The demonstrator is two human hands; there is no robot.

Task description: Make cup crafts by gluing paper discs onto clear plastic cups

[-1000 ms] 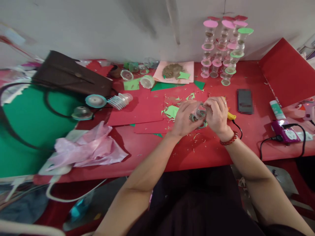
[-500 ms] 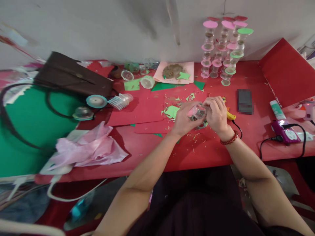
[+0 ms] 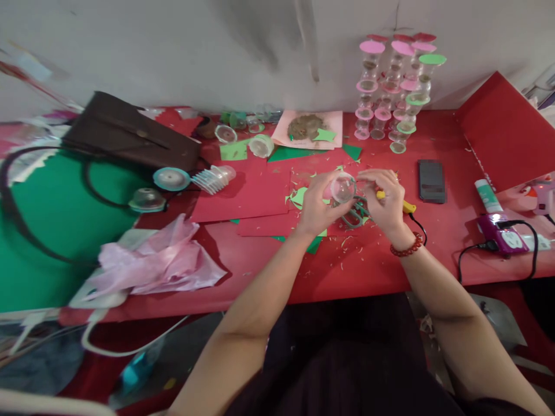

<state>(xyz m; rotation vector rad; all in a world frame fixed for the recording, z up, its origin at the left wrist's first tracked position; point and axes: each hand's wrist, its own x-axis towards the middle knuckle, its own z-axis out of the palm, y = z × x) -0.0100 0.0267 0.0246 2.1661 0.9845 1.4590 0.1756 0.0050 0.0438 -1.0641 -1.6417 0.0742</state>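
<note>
One small, clear plastic cup with a round rim (image 3: pixel 343 188) sits in the grip of the left hand (image 3: pixel 316 205), above the middle of the red table (image 3: pixel 260 283). That hand curves around the cup's side, fingertips at the top and thumb below. Just across from it, the right hand (image 3: pixel 387 202) is raised with its fingers bent toward the cup, apart from it; I can't tell whether the fingertips pinch anything. Both forearms reach in from the near edge, angled toward each other, and a red bead bracelet (image 3: pixel 406 245) circles the right wrist. Green-handled scissors (image 3: pixel 356 215) lie beneath the cup, among paper scraps, and a yellow tool with a black cord (image 3: pixel 409 207) shows around the right hand. Farther back stand stacked clear cups with pink and green discs (image 3: pixel 381 112), with a dark phone (image 3: pixel 431 181) nearer the right hand.
</note>
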